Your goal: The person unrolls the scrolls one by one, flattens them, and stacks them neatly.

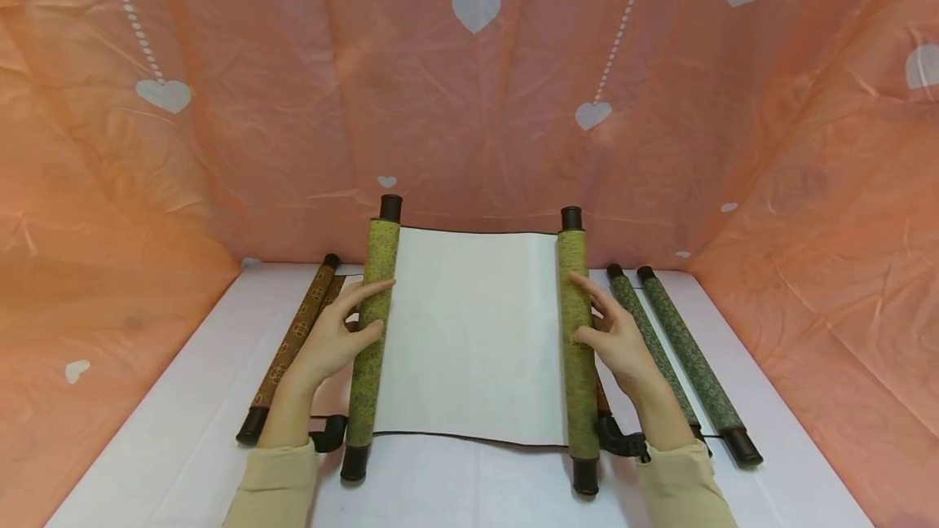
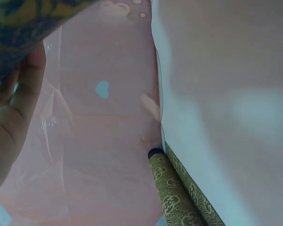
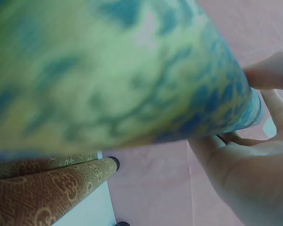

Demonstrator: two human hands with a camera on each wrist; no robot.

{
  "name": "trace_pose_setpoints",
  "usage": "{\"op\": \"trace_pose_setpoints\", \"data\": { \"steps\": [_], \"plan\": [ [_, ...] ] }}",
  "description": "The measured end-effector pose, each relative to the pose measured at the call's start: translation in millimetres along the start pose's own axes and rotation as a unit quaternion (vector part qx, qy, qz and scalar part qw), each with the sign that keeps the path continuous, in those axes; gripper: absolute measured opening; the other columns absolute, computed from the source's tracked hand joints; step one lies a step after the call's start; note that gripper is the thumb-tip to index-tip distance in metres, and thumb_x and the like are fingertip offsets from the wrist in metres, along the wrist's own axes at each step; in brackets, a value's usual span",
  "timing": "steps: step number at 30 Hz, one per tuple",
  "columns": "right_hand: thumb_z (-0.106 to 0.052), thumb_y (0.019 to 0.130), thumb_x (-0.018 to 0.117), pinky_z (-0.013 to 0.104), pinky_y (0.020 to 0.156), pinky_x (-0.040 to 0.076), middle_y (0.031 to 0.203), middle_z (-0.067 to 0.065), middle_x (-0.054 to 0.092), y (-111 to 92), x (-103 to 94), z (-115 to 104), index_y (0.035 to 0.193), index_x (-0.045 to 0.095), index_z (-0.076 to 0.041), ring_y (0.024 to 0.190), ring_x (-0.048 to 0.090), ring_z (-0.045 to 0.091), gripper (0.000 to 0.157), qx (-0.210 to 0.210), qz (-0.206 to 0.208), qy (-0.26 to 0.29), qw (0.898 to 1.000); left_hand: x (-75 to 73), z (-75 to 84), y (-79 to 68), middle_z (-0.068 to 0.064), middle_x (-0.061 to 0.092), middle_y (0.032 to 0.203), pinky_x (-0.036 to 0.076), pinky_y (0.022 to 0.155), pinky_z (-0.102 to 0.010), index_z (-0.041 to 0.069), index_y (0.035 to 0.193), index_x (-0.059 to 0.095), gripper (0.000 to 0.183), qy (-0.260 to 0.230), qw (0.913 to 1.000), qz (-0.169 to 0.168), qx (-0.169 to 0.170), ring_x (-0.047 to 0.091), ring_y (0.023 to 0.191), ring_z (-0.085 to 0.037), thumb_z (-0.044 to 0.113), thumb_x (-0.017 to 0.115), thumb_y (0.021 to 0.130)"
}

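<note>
A scroll with yellow-green patterned rolls and dark end knobs is held up, partly unrolled, its blank white sheet (image 1: 469, 332) spread between the two rolls. My left hand (image 1: 333, 349) grips the left roll (image 1: 380, 267), thumb and fingers around it. On the other side, my right hand (image 1: 619, 345) holds the right roll (image 1: 574, 267) the same way. Close up in the left wrist view, the fingers (image 2: 33, 75) curl behind the roll. The right wrist view has the blurred right roll (image 3: 132, 84) filling its upper left, pinched between thumb and fingers.
A brown patterned scroll (image 1: 293, 341) lies on the white table (image 1: 169, 430) at left, partly hidden behind the held one. At right lies a green patterned scroll (image 1: 693, 357), its two rolls side by side. Pink cloth (image 1: 469, 121) with white hearts hangs behind and along both sides.
</note>
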State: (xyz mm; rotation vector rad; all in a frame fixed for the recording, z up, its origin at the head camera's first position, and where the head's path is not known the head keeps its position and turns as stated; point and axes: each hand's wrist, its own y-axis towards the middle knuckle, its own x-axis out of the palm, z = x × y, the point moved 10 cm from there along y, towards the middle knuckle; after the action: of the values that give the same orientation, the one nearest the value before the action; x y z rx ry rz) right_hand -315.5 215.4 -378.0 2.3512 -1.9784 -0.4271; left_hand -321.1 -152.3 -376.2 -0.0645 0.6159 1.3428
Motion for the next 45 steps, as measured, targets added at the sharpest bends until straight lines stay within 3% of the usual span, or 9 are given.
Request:
{"op": "trace_pose_setpoints", "data": {
  "steps": [5, 8, 12, 18, 25, 29, 33, 41, 45],
  "plan": [
    [0.015, 0.089, 0.055, 0.028, 0.077, 0.044, 0.173, 0.01, 0.016, 0, -3.0, 1, 0.164, 0.035, -0.015, 0.157, 0.011, 0.039, 0.083, -0.009, -0.007, -0.002, 1.0, -4.3, 1.5, -1.1, -0.018, 0.022, 0.17, 0.042, 0.101, -0.059, 0.018, 0.151, 0.057, 0.054, 0.012, 0.9999, 0.005, -0.009, 0.018, 0.156, -0.043, 0.011, 0.071, 0.099],
    [0.01, 0.092, 0.065, 0.026, 0.083, 0.049, 0.172, 0.009, 0.016, 0, -2.3, 3, 0.165, 0.033, -0.019, 0.151, 0.027, 0.043, 0.084, -0.011, -0.012, 0.003, 1.0, -5.4, 2.5, -0.3, -0.018, 0.026, 0.168, 0.043, 0.098, -0.054, 0.019, 0.15, 0.058, 0.059, 0.027, 0.9995, 0.012, -0.007, 0.025, 0.153, -0.043, 0.017, 0.079, 0.095],
    [0.006, 0.092, 0.073, 0.028, 0.087, 0.053, 0.171, 0.009, 0.019, 1, -1.3, 5, 0.165, 0.033, -0.022, 0.13, 0.048, 0.032, 0.088, -0.013, -0.013, -0.001, 1.0, -6.7, 0.8, 0.5, -0.016, 0.031, 0.166, 0.043, 0.092, -0.045, 0.02, 0.149, 0.058, 0.062, 0.038, 0.9991, 0.018, -0.007, 0.031, 0.15, -0.039, 0.018, 0.082, 0.092],
    [0.007, 0.091, 0.072, 0.027, 0.087, 0.049, 0.164, 0.012, 0.032, 2, -6.2, 3, 0.163, 0.036, -0.02, 0.119, 0.049, 0.021, 0.085, -0.017, 0.008, -0.021, 1.0, -10.5, 0.5, 0.2, -0.009, 0.044, 0.158, 0.047, 0.091, -0.042, 0.019, 0.15, 0.056, 0.06, 0.039, 0.9989, 0.023, 0.009, 0.049, 0.131, -0.032, 0.012, 0.078, 0.095],
    [0.012, 0.092, 0.066, 0.027, 0.086, 0.051, 0.161, 0.022, 0.034, 0, -13.6, 3, 0.164, 0.035, -0.016, 0.123, 0.052, 0.029, 0.083, -0.006, 0.011, -0.015, 1.0, -18.1, -0.1, -1.7, -0.013, 0.041, 0.159, 0.045, 0.098, -0.053, 0.013, 0.151, 0.055, 0.058, 0.029, 0.999, 0.029, 0.015, 0.046, 0.124, -0.037, 0.001, 0.071, 0.096],
    [0.015, 0.091, 0.059, 0.027, 0.079, 0.049, 0.169, 0.016, 0.024, -1, -18.7, 3, 0.163, 0.037, -0.015, 0.147, 0.033, 0.04, 0.081, 0.003, 0.017, -0.01, 1.0, -22.0, -1.6, -2.3, -0.014, 0.041, 0.158, 0.042, 0.103, -0.056, 0.012, 0.151, 0.055, 0.057, 0.028, 0.999, 0.032, 0.015, 0.044, 0.133, -0.039, -0.003, 0.066, 0.097],
    [0.016, 0.091, 0.054, 0.029, 0.074, 0.045, 0.173, 0.007, 0.014, -3, -23.5, 2, 0.163, 0.036, -0.015, 0.158, 0.008, 0.036, 0.081, 0.013, 0.023, -0.014, 1.0, -23.9, -2.9, -1.6, -0.013, 0.043, 0.157, 0.038, 0.106, -0.06, 0.013, 0.151, 0.056, 0.058, 0.027, 0.999, 0.031, 0.015, 0.041, 0.139, -0.039, -0.004, 0.065, 0.096],
    [0.004, 0.094, 0.071, 0.025, 0.085, 0.051, 0.174, 0.01, 0.007, -4, -22.6, 6, 0.165, 0.033, -0.021, 0.143, 0.036, 0.046, 0.085, 0.006, 0.004, -0.034, 0.999, -21.8, -6.8, 2.1, -0.013, 0.043, 0.156, 0.042, 0.103, -0.057, 0.014, 0.15, 0.057, 0.061, 0.041, 0.9986, 0.029, 0.014, 0.04, 0.142, -0.036, 0.01, 0.079, 0.093],
    [0.005, 0.093, 0.072, 0.028, 0.086, 0.051, 0.167, 0.015, 0.024, -4, -24.5, 4, 0.164, 0.034, -0.021, 0.129, 0.046, 0.036, 0.085, 0.001, 0.015, -0.047, 0.999, -22.3, -5.6, 2.0, -0.011, 0.044, 0.157, 0.045, 0.091, -0.044, 0.016, 0.149, 0.058, 0.061, 0.055, 0.998, 0.032, 0.008, 0.047, 0.129, -0.03, 0.013, 0.081, 0.092]
  ]
}}
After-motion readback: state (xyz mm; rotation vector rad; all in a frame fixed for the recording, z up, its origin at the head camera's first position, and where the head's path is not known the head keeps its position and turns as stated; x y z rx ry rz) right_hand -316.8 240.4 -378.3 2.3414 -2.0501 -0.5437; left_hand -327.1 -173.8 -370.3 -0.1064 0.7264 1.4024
